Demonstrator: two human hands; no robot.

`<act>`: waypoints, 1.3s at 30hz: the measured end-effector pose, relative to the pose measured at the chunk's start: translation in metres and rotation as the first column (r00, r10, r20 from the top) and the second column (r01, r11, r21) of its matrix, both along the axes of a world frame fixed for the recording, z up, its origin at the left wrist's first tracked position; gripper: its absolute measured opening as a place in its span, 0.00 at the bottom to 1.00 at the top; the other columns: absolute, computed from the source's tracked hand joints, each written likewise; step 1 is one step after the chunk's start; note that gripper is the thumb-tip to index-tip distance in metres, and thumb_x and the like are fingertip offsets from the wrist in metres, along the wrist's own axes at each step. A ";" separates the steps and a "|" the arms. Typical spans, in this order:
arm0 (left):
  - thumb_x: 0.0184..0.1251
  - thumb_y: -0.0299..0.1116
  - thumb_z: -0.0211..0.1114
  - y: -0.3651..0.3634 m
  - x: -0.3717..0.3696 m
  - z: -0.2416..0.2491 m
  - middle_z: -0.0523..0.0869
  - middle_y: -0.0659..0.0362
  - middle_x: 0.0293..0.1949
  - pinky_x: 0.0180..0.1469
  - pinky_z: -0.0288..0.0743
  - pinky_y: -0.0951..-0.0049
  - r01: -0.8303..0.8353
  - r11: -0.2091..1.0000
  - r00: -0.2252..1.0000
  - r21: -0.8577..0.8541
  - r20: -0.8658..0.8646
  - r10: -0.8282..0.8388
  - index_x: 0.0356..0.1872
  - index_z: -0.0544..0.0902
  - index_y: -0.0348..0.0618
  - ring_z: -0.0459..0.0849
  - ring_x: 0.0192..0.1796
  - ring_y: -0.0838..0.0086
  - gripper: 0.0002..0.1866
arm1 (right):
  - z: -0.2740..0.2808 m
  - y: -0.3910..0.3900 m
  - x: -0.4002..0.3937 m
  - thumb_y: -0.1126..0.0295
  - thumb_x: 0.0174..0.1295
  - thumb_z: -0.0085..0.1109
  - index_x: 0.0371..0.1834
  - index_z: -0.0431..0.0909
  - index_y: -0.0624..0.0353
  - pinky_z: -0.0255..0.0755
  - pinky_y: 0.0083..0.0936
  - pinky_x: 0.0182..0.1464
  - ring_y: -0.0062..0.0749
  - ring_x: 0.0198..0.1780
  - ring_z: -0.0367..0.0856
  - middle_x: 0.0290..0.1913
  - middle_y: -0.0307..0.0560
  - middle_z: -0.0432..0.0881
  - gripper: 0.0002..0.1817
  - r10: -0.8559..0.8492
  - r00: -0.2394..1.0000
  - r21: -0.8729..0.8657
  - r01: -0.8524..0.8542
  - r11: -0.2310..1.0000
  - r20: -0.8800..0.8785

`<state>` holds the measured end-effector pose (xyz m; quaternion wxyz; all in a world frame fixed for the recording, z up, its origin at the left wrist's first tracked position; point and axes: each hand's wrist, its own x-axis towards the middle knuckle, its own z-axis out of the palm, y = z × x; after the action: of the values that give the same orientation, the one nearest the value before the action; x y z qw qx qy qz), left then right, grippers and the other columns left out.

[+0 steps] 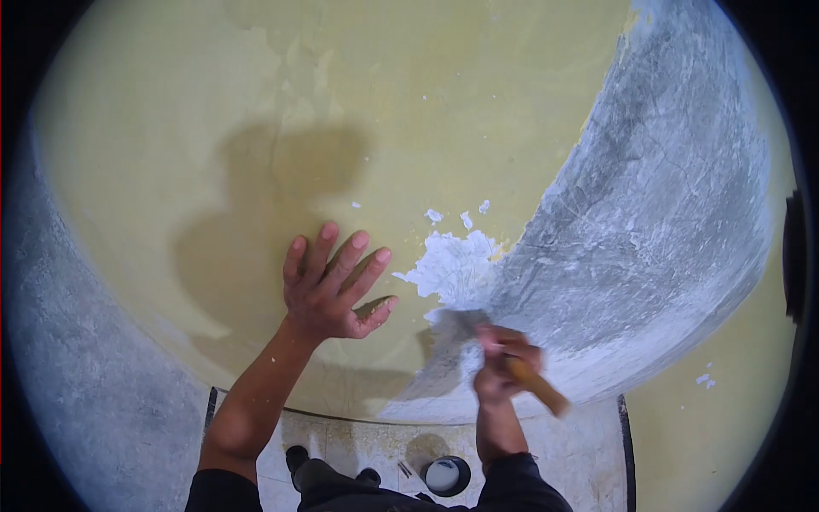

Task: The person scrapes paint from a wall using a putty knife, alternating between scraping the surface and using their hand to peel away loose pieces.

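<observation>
My left hand (328, 286) lies flat on the yellow painted wall (426, 145), fingers spread, holding nothing. My right hand (503, 363) is wrapped round the wooden handle of a scraper (539, 388), whose blade is smeared by motion. The blade is at the lower end of a white bared patch (452, 264), by the border of the yellow paint and the grey stripped area (631, 222). Small white chips show in the paint just above the patch.
On the floor below stands a dark bucket (445, 475) with whitish content. Small dark sticks (404, 468) lie beside it, near my shoes (297, 459). A grey wall surface (94, 341) is at left, and a dark object (793, 256) is at the right edge.
</observation>
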<state>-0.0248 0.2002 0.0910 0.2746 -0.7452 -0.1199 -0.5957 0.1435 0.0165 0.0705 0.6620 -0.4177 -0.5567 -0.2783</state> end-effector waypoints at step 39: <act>0.57 0.58 0.60 -0.002 -0.002 0.003 0.72 0.50 0.67 0.74 0.40 0.48 -0.002 1.000 1.000 0.010 -0.014 0.002 0.53 0.83 0.46 0.61 0.72 0.47 0.30 | 0.006 0.016 -0.014 0.83 0.56 0.65 0.32 0.66 0.61 0.80 0.31 0.34 0.36 0.29 0.82 0.30 0.54 0.81 0.14 0.146 0.977 0.087 -0.134 0.987 -0.154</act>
<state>-0.0267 0.1985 0.0939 0.2796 -0.7480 -0.1158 -0.5907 0.1293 0.0323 0.0765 0.7380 -0.3728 -0.5188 -0.2174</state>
